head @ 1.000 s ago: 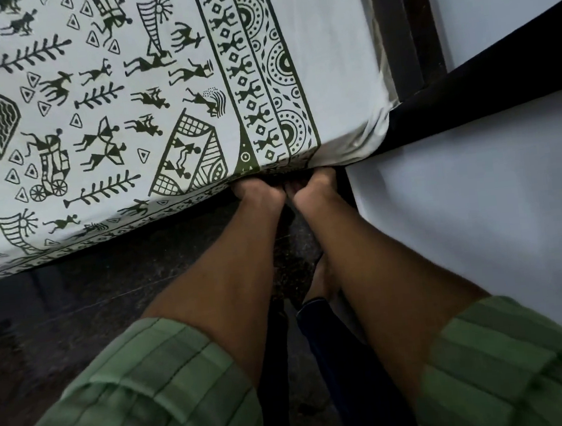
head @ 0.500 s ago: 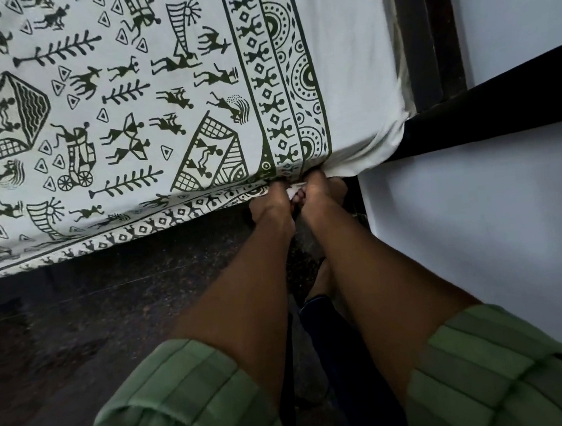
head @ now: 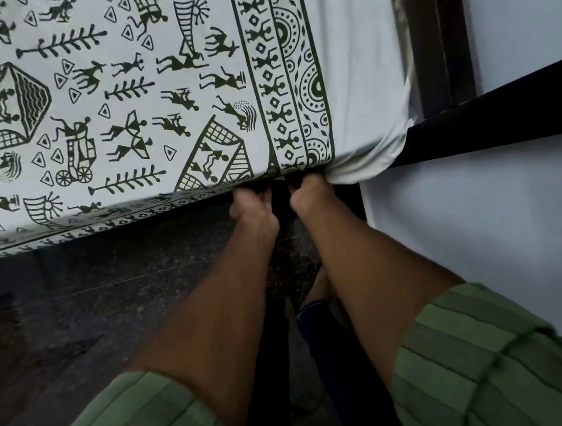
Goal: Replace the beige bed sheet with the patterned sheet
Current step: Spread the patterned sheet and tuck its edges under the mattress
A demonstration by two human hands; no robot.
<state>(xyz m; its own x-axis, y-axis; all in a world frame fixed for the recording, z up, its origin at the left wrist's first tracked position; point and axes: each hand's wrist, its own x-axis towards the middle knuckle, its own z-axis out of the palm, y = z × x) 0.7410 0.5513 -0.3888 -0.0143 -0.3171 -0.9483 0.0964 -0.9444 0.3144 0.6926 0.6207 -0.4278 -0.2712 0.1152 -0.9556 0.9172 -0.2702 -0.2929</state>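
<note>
The patterned sheet [head: 165, 97], white with dark green figures and a bordered edge, lies spread over the mattress across the top of the head view. Its plain white corner [head: 373, 155] is bunched at the bed's near right corner. My left hand [head: 255, 208] and my right hand [head: 308, 193] reach side by side under the sheet's near edge at that corner, their fingertips curled up and hidden beneath the fabric. No beige sheet shows.
A dark bed frame [head: 490, 124] runs along the right, meeting a pale wall [head: 481, 245]. Dark speckled stone floor [head: 94, 316] lies below the bed edge. My feet and dark trouser legs [head: 318, 329] stand between my forearms.
Both hands have stayed at the bed's corner under the sheet's edge, drawing back a little so more of their backs show. The camera has shifted, moving the bed rightward in view.
</note>
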